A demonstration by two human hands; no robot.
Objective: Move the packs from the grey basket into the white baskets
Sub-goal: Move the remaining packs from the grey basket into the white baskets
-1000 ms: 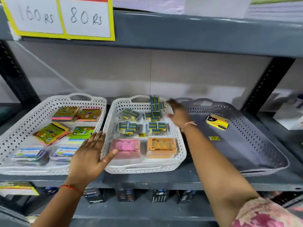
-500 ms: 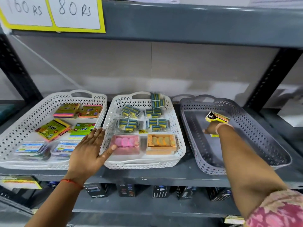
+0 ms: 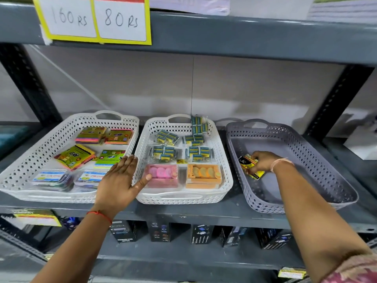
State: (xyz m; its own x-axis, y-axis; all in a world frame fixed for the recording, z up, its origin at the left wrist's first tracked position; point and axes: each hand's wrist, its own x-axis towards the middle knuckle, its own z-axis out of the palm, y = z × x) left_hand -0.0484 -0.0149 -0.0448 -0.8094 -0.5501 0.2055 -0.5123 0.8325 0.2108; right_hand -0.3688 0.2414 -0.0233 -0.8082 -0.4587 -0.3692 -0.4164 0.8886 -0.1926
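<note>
Grey metal shelving [image 3: 204, 211] fills the view, with three perforated baskets standing side by side on the middle shelf in front of you. Your right hand [image 3: 263, 161] is down inside the grey basket [image 3: 318, 160] on the right, its fingers curled around a yellow and black pack [image 3: 247, 165] that lies near the basket's left wall; whether the pack is lifted off the floor of the basket cannot be told. Your left hand [image 3: 120, 178] is spread flat, fingers over the near right corner of the left white basket [image 3: 26, 160] and the thumb reaching across to the rim of the middle white basket [image 3: 224, 180]. That middle basket holds blue and yellow packs [image 3: 196, 153] toward the back, with a pink box [image 3: 162, 175] and an orange box [image 3: 204, 174] side by side at the front. Colourful flat packs [image 3: 74, 157] lie in the left basket. Handwritten price cards [image 3: 93, 19] hang from the shelf above.
</note>
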